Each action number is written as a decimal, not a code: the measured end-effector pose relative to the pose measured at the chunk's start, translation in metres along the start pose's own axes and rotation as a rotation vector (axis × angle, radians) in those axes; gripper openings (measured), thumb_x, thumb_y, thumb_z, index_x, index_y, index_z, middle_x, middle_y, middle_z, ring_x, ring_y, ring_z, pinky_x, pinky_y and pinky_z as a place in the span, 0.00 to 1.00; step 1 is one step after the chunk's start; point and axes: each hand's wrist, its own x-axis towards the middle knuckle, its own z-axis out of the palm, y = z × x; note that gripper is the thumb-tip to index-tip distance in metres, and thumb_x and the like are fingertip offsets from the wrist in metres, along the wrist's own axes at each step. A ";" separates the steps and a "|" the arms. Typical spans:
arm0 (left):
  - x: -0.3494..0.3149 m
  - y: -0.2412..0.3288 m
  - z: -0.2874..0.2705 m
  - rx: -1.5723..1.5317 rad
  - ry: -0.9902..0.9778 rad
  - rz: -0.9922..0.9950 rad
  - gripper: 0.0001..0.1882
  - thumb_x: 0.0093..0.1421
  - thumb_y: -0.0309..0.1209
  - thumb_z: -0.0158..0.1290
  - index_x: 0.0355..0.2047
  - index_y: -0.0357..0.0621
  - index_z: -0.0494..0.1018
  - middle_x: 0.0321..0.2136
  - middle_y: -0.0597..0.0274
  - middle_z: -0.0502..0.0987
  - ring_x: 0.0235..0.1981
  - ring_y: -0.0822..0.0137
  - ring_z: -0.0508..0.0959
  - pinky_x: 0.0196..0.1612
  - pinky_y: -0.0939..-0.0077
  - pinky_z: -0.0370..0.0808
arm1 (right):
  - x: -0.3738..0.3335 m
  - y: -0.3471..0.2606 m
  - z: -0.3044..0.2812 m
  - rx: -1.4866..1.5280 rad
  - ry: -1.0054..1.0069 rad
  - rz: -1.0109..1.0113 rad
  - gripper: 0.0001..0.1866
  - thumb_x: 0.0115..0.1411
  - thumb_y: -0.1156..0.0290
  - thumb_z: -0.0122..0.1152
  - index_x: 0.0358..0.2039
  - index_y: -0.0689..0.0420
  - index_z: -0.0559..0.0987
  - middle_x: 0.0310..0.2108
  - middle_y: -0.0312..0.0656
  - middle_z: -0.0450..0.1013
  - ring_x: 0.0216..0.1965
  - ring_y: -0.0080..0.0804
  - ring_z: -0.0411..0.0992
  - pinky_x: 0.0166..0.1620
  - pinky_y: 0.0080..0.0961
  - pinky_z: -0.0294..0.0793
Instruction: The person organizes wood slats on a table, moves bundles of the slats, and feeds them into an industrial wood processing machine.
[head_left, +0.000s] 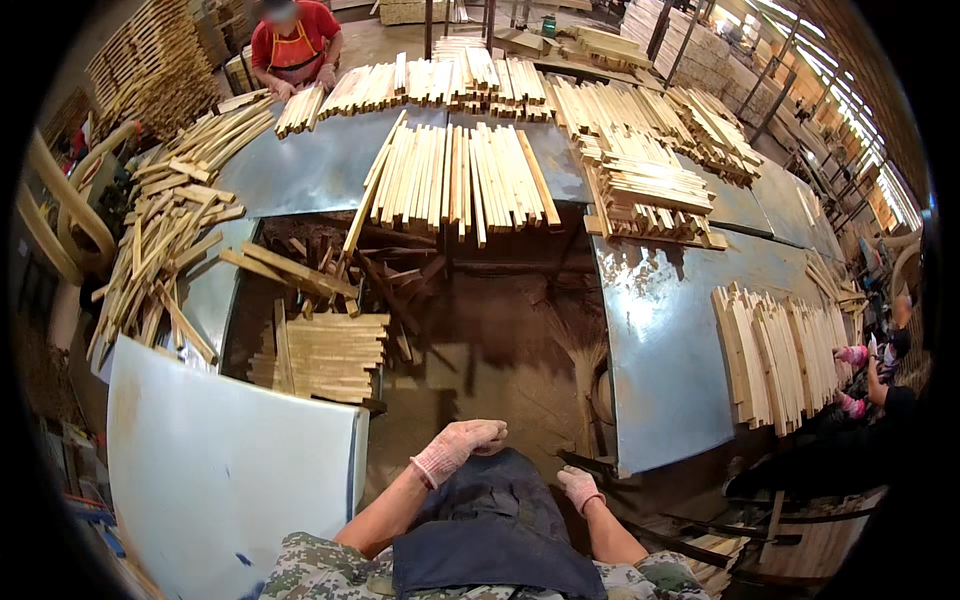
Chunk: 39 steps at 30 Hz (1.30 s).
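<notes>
My left hand (pixel 460 450), in a pale knit glove, is held over my dark apron (pixel 495 510) with its fingers curled together. Nothing shows in it. My right hand (pixel 580 487), gloved too, hangs beside the apron on the right. Its fingers are bent in, and I see nothing in them. Ahead of me a row of wooden strips (pixel 455 175) lies across the table's near edge, some ends jutting over the gap. Stacked strips (pixel 335 350) sit low in front on the left, below the tabletop.
Grey metal tabletops (pixel 660 370) surround the gap. A pale board (pixel 225 450) stands near left. Loose strips (pixel 160 240) are heaped at left; another batch of strips (pixel 785 355) lies right. A person in red (pixel 295 45) handles strips at the far left; pink-gloved hands (pixel 852 355) work at right.
</notes>
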 end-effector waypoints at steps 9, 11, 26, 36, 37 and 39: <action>0.126 0.035 -0.059 -0.019 0.197 -0.264 0.25 0.71 0.41 0.59 0.60 0.34 0.78 0.53 0.54 0.82 0.53 0.64 0.82 0.59 0.71 0.78 | 0.076 -0.143 0.024 -0.231 -0.055 -0.009 0.33 0.68 0.57 0.59 0.66 0.66 0.74 0.71 0.51 0.69 0.73 0.44 0.63 0.73 0.32 0.60; 0.155 0.060 -0.061 -0.010 0.216 -0.229 0.25 0.71 0.41 0.59 0.59 0.35 0.78 0.54 0.53 0.82 0.54 0.62 0.82 0.60 0.69 0.78 | 0.120 -0.153 0.013 -0.400 -0.086 -0.032 0.34 0.68 0.54 0.56 0.66 0.66 0.74 0.70 0.52 0.69 0.74 0.44 0.62 0.74 0.32 0.60; 0.410 0.233 -0.176 0.623 0.821 -0.030 0.31 0.63 0.44 0.58 0.58 0.30 0.74 0.51 0.38 0.81 0.55 0.49 0.80 0.60 0.61 0.73 | 0.344 -0.399 -0.028 -0.172 -0.065 -0.157 0.34 0.65 0.64 0.64 0.69 0.65 0.72 0.55 0.46 0.79 0.49 0.35 0.77 0.52 0.28 0.75; 0.479 0.233 -0.209 0.783 1.032 0.076 0.38 0.63 0.44 0.59 0.70 0.42 0.66 0.60 0.39 0.76 0.61 0.42 0.77 0.64 0.55 0.74 | 0.401 -0.593 -0.018 0.112 0.212 -0.252 0.37 0.66 0.64 0.67 0.70 0.68 0.66 0.62 0.50 0.67 0.62 0.38 0.66 0.64 0.31 0.64; 0.480 0.241 -0.204 0.779 1.023 0.050 0.37 0.63 0.42 0.58 0.70 0.41 0.66 0.61 0.39 0.76 0.61 0.42 0.77 0.64 0.56 0.74 | 0.423 -0.588 -0.024 0.116 0.262 -0.271 0.34 0.66 0.63 0.68 0.68 0.66 0.69 0.52 0.43 0.70 0.53 0.32 0.67 0.56 0.28 0.66; 0.484 0.236 -0.207 0.709 0.991 0.102 0.37 0.62 0.40 0.59 0.70 0.40 0.65 0.63 0.41 0.74 0.63 0.44 0.75 0.66 0.57 0.72 | 0.470 -0.576 -0.041 0.110 0.303 -0.282 0.30 0.67 0.63 0.68 0.65 0.65 0.73 0.41 0.34 0.71 0.42 0.24 0.66 0.47 0.24 0.68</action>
